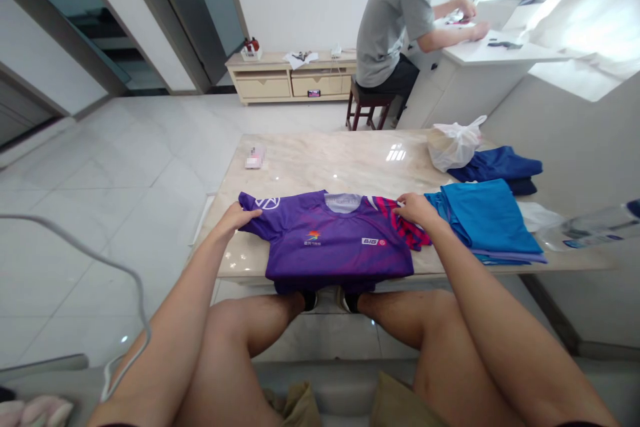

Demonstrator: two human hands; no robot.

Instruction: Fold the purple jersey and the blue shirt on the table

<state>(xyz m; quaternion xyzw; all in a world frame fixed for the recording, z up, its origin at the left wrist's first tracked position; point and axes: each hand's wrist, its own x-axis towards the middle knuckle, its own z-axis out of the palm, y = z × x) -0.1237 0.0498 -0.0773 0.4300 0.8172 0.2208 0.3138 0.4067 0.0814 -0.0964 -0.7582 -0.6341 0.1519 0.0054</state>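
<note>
A purple sports shirt [333, 240] lies spread front-up on the marble table [330, 163], its hem hanging over the near edge. My left hand [239, 216] grips the end of its left sleeve. My right hand [416, 209] pinches the red-striped right sleeve at the shoulder. Both arms reach forward over my bare knees.
Folded blue garments [487, 217] lie stacked to the right of the shirt, darker blue ones [503, 167] behind them beside a white plastic bag [453, 143]. A small pink packet [255, 159] sits far left. A plastic bottle [590, 227] lies at right. A person [400, 20] sits at a far desk.
</note>
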